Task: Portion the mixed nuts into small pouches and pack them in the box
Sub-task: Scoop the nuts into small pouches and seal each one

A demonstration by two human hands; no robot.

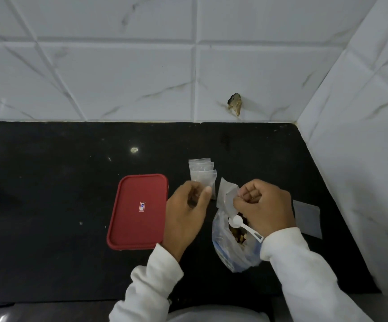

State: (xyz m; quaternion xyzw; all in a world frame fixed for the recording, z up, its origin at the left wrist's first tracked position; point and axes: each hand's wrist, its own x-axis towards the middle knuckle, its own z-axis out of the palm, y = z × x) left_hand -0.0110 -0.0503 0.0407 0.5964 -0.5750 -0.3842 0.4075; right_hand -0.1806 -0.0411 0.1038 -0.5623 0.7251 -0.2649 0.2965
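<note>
A red-lidded box (pixel 137 211) lies on the black counter (pixel 49 205), left of my hands. A stack of small clear pouches (pixel 202 170) sits behind them. My left hand (pixel 186 214) hovers beside the stack, fingers curled loosely, thumb up near the lowest pouch. My right hand (pixel 265 205) pinches one small empty pouch (pixel 226 198) over the big clear bag of mixed nuts (pixel 232 247). A white plastic spoon (pixel 244 226) lies across the mouth of that bag, its handle passing under my right wrist.
A flat clear bag (pixel 308 218) lies on the counter to the right, near the side wall. White tiled walls close the back and right. A chipped hole (pixel 235 105) marks the back tiles.
</note>
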